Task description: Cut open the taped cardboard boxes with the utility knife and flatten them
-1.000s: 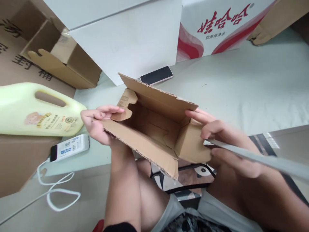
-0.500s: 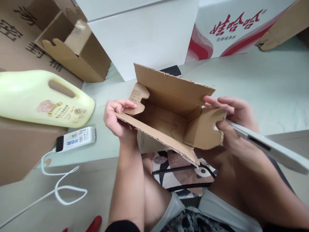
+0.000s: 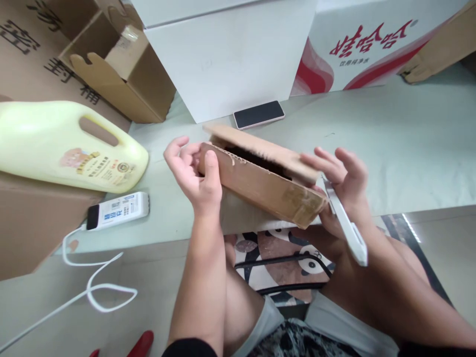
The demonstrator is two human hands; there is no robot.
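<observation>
The small cardboard box point(image 3: 262, 186) is up in the person's two hands, over the near edge of the bench and tilted down toward the right, its two long flaps leaning toward each other with a dark gap between them. From where I stand, the left hand point(image 3: 197, 171) pinches the box's left end, thumb laid flat on the near face and the other fingers curled behind the corner. The right hand point(image 3: 344, 188) is at the opposite end, one fingertip on the far flap, other fingers raised and spread a little, with a white utility knife point(image 3: 349, 228) tucked in its grip, handle slanting down toward the wrist. I can't tell exactly how the hidden fingers press on the box. Scuffed, shiny tape shows at its near right corner. Beyond it, on the pale green cloth point(image 3: 420, 144), a smartphone point(image 3: 259, 115) lies in front of a tall white box point(image 3: 230, 64); beside that is a white-and-red water carton point(image 3: 353, 59). Over to the left are a pale yellow jug point(image 3: 44, 144) with a handle, a white power bank point(image 3: 122, 210) with a looping white cable point(image 3: 92, 287), and an open brown carton point(image 3: 143, 89). Below, between the knees, is a panda-print bag point(image 3: 275, 270) with black handles.
</observation>
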